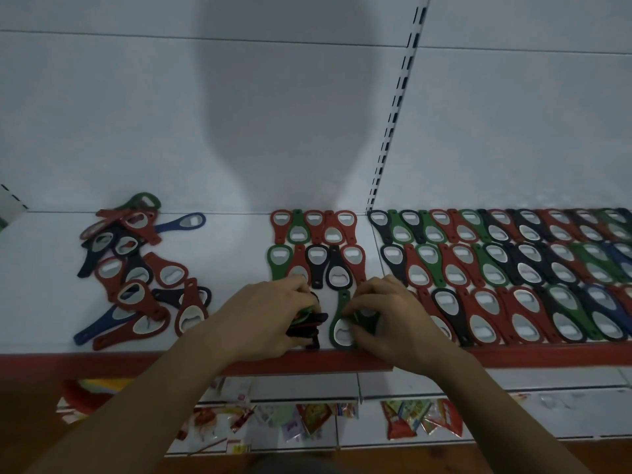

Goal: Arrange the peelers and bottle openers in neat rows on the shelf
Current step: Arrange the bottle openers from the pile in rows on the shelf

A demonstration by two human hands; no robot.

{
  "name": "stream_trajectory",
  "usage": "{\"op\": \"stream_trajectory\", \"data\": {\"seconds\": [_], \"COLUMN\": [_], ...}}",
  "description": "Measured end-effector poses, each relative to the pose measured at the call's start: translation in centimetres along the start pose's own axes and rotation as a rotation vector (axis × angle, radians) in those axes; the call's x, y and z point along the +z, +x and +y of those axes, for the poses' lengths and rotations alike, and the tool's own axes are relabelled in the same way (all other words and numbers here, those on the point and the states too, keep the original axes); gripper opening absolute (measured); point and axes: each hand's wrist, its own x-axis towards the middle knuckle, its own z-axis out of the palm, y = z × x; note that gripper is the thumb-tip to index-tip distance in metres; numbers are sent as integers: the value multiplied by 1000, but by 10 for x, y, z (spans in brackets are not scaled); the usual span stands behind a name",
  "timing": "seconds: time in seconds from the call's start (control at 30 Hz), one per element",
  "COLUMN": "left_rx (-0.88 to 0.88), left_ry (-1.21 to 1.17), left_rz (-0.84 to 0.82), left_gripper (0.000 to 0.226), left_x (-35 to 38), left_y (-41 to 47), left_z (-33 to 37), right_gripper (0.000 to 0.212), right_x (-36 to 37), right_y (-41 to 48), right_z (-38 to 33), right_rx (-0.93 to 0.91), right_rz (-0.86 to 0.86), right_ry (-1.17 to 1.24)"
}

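head view: on the white shelf (236,275), the left hand (270,313) grips a small stack of bottle openers (309,326) near the red front edge. just beside it, the right hand (390,313) pinches a green bottle opener (340,331) lying flat on the shelf. neat rows of openers (513,265) run to the right and behind the hands; a loose pile (136,268) lies well to the left.

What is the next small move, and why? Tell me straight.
Probably set the green opener flat, handle pointing back, snug against the finished front row on its right. The right hand pinches it at the shelf's front edge, where the third row stops short; the left hand grips a stack of openers ready to follow.
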Motion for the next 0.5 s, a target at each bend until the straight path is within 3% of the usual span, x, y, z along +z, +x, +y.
{"op": "stream_trajectory", "data": {"seconds": [0.5], "left_rx": [31], "left_ry": [-39], "left_rz": [76], "left_gripper": [46], "left_x": [9], "left_y": [11], "left_z": [11], "right_gripper": [24], "right_x": [2], "right_y": [-1], "right_z": [4], "right_rx": [-5], "right_rz": [-29], "right_ry": [28]}}
